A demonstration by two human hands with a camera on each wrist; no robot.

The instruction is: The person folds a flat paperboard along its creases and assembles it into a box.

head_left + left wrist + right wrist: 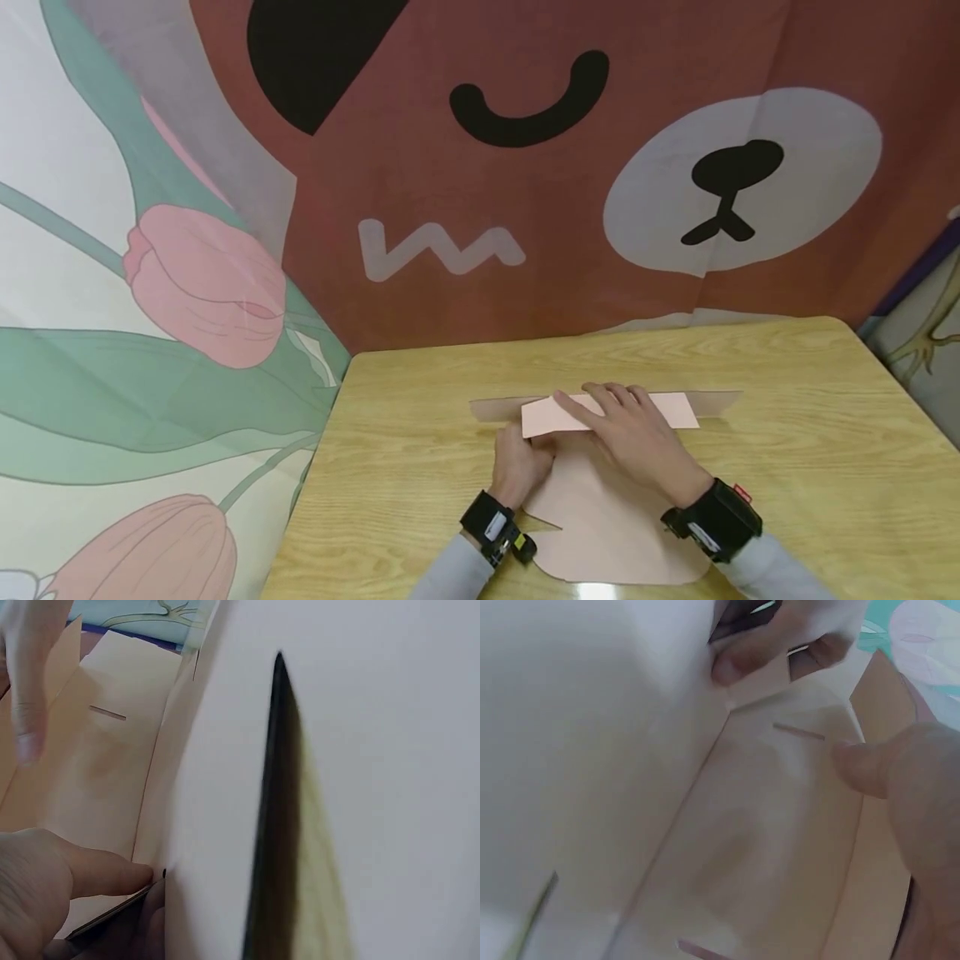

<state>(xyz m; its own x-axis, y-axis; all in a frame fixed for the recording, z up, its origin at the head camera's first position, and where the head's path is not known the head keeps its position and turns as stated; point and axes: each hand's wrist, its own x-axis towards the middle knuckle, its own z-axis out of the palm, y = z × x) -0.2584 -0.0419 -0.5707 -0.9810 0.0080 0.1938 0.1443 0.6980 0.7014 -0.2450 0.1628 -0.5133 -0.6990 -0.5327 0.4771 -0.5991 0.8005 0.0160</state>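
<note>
A pale pink cardboard box blank (607, 517) lies on the table, its near part flat and its far part folded up. My left hand (517, 467) pinches the cardboard near the left end of the fold; in the left wrist view its thumb (112, 874) lies on top, with fingers beneath the edge. My right hand (637, 437) grips the raised far panel (678, 410), fingers over its far side. In the right wrist view the right thumb (862, 766) rests inside, close to a cut slot (799, 732). Part of the left fingers is hidden by cardboard.
The wood-grain table (405, 467) ends at a printed cloth backdrop (555, 208) with a bear face and tulips. Side flaps (716, 403) stick out past both ends of the folded panel. A pointed notch (546, 523) cuts into the blank's left edge.
</note>
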